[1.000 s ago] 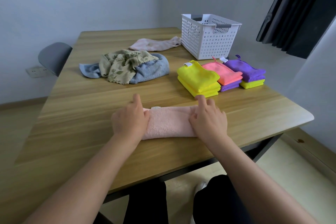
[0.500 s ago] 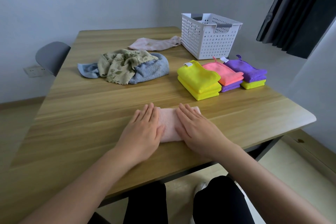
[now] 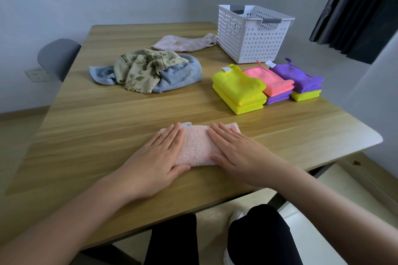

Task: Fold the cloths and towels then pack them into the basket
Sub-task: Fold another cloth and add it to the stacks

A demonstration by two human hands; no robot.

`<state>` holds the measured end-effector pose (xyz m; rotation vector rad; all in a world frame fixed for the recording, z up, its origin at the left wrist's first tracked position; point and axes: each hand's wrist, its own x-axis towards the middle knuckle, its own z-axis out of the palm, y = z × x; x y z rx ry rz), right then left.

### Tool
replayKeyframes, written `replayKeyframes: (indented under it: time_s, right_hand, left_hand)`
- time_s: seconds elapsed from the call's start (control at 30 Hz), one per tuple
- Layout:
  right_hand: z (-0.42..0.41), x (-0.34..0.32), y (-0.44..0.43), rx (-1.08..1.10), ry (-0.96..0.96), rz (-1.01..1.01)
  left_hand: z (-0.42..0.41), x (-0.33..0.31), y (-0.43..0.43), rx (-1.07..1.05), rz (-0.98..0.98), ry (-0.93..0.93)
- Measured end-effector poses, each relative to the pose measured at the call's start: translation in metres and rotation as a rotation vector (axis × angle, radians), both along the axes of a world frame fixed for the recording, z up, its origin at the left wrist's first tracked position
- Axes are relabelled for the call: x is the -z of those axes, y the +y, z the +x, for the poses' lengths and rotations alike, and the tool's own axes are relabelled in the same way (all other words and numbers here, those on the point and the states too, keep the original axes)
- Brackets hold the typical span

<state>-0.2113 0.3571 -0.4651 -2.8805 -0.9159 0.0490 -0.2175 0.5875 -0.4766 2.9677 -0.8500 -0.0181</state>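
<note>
A folded pale pink towel (image 3: pixel 197 146) lies near the table's front edge. My left hand (image 3: pixel 161 155) presses flat on its left end and my right hand (image 3: pixel 237 153) presses flat on its right end, fingers straight. Behind it stand folded cloths: a yellow stack (image 3: pixel 239 90), a coral cloth (image 3: pixel 269 79) on a purple one, and a purple cloth (image 3: pixel 299 77) on a yellow one. An unfolded heap of a leaf-print cloth (image 3: pixel 142 66) and a blue towel (image 3: pixel 178 73) lies at mid-table. Another pink towel (image 3: pixel 185 43) lies crumpled beside the white perforated basket (image 3: pixel 249 36).
The wooden table (image 3: pixel 97 127) has a rounded right corner. A grey chair (image 3: pixel 57 57) stands at its left side. Dark curtains (image 3: pixel 361 11) hang at the upper right. My legs in black show under the front edge.
The pink towel went from a long strip to a shorter folded block. My hands moved from its ends to the middle, then spread slightly apart, pressing flat.
</note>
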Motion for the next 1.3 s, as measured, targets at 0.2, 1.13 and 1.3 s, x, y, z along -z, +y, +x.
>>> replayKeyframes:
  time_s: [0.2, 1.13, 1.3]
  right_hand:
    - [0.023, -0.02, 0.017, -0.344, -0.11, -0.033]
    - [0.017, 0.007, -0.064, -0.247, 0.024, -0.11]
    - [0.013, 0.004, -0.119, -0.125, 0.044, -0.069]
  left_hand:
    - [0.005, 0.003, 0.024, -0.085, -0.119, 0.059]
    - [0.041, 0.001, -0.035, -0.175, -0.119, 0.05]
    - [0.063, 0.0, -0.059, -0.158, -0.13, 0.05]
